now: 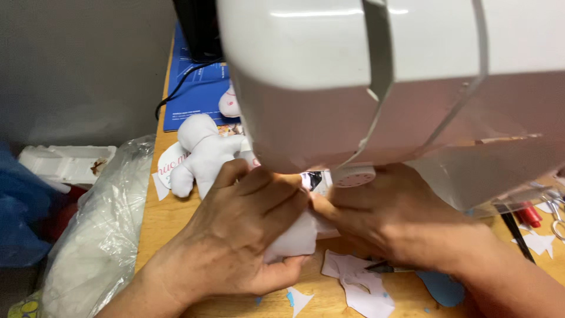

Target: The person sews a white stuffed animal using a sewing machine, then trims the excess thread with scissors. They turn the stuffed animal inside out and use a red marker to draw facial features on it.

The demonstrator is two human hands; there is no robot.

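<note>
Head view. The white sewing machine fills the upper frame, its body blocking the needle area; I cannot see where the stitching point meets the cloth. My left hand is closed over a piece of white fabric, thumb beneath, fingers pressed on top; only a small fold shows past my palm. My right hand lies just beside it, fingers tucked under the machine head and touching the same fabric; its fingertips are hidden, so I cannot tell how far it is closed. The fabric sits on the wooden table, directly below the machine.

Behind my left hand stands a white stuffed figure, its right side cut off by the machine. A clear plastic bag lies at the left edge. White paper cutouts lie near my right wrist. Red pens and scissors are partly cropped at the right.
</note>
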